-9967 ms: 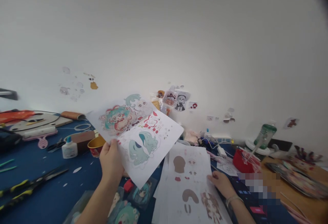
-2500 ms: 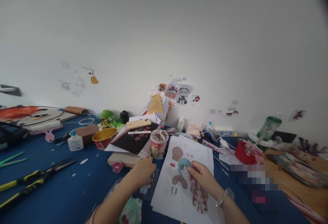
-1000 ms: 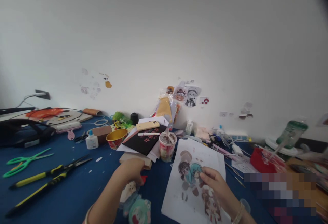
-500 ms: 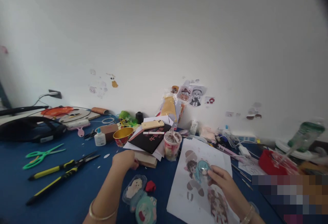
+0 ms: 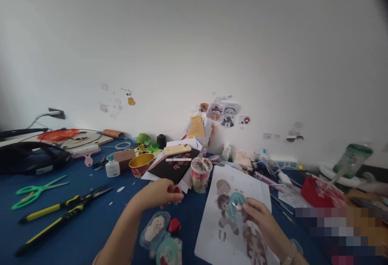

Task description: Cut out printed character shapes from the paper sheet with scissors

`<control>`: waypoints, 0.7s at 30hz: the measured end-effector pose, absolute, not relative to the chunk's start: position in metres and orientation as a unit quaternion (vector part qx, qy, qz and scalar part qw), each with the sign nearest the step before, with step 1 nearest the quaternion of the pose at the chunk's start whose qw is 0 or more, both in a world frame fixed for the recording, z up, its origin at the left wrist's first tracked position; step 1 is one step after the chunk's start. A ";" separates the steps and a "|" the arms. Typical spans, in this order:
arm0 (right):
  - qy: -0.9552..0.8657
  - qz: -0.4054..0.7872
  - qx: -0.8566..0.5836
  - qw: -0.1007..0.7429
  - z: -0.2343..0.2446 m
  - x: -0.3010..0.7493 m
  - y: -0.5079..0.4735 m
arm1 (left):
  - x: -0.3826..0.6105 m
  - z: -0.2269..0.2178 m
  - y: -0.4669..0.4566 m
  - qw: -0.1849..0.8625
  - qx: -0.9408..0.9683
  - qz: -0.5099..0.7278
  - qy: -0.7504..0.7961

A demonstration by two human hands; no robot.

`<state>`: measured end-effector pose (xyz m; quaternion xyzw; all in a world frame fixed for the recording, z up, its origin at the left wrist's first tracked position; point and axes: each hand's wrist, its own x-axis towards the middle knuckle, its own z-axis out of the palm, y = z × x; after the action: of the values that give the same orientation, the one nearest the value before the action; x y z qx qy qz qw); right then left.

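On a stack of white paper [image 5: 209,232] printed with cartoon characters, my right hand [image 5: 262,216] pinches the edge of a small shiny teal-haired character piece [image 5: 237,204]. My left hand [image 5: 168,194] is over the blue table in front of a black booklet [image 5: 169,170], its fingers curled; what they hold, if anything, is hidden. A red folded piece [image 5: 175,225] lies below it. Beside that are a clear-edged piece with a pale animal figure [image 5: 155,226] and a teal character piece [image 5: 169,251].
A cup with a straw [image 5: 201,176] stands by the paper's upper left. Green scissors [image 5: 36,192] and long yellow-black shears [image 5: 63,212] lie at left. Behind are a glue bottle [image 5: 112,167], a golden bowl [image 5: 141,164] and a phone [image 5: 177,149]. Thin brushes [image 5: 283,204] lie at right.
My left hand has moved right and now covers the spot where a beige block showed. My right hand stays at the teal-haired piece. The whole view has shifted slightly.
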<state>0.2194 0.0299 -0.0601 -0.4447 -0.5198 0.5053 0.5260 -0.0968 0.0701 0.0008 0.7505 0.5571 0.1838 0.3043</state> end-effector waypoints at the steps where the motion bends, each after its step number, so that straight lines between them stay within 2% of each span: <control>1: -0.528 0.512 -0.432 0.523 -0.060 0.218 0.030 | -0.085 0.000 0.069 0.322 0.748 0.195 0.546; 5: -0.542 0.539 -0.394 0.510 -0.061 0.216 0.030 | -0.039 -0.017 0.075 0.433 0.703 0.332 0.456; 11: -0.495 0.513 -0.422 0.560 -0.067 0.229 0.037 | -0.018 -0.033 0.089 0.436 0.677 0.410 0.428; 15: -0.482 0.505 -0.428 0.573 -0.068 0.235 0.039 | -0.038 -0.024 0.096 0.359 0.663 0.472 0.457; 21: -0.494 0.505 -0.441 0.554 -0.064 0.232 0.040 | -0.090 -0.026 0.123 0.153 0.627 0.483 0.592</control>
<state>0.2321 0.0402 -0.0642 -0.4411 -0.4937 0.5051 0.5537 -0.0897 0.1234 -0.0261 0.6269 0.5917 0.4834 0.1525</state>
